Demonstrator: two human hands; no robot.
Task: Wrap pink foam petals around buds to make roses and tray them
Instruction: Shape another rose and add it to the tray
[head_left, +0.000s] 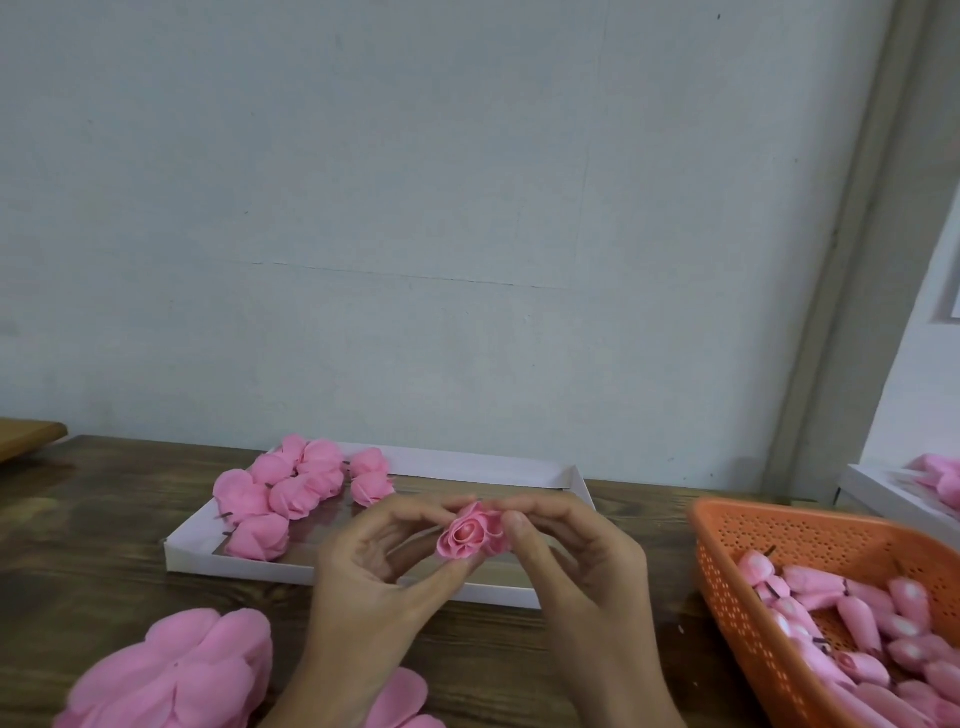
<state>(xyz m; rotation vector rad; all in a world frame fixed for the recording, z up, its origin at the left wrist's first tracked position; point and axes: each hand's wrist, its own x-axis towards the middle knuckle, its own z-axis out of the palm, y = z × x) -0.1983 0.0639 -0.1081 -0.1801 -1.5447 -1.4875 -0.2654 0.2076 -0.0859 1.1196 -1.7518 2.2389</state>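
A pink foam rose (470, 532) is held in the air above the near edge of a shallow white tray (244, 561). My left hand (379, 577) pinches it from below and the left. My right hand (566, 556) pinches its right petals with thumb and fingers. Several finished pink roses (291, 488) lie in the tray's left and far part. A stack of flat pink foam petals (176, 675) lies on the table at the near left. Another petal (400, 696) lies near my left wrist.
An orange perforated basket (727, 566) at the right holds several pink buds (841, 618) with dark stems. A second white tray (878, 499) with pink pieces stands at the far right. The dark wooden table (93, 525) meets a pale wall behind.
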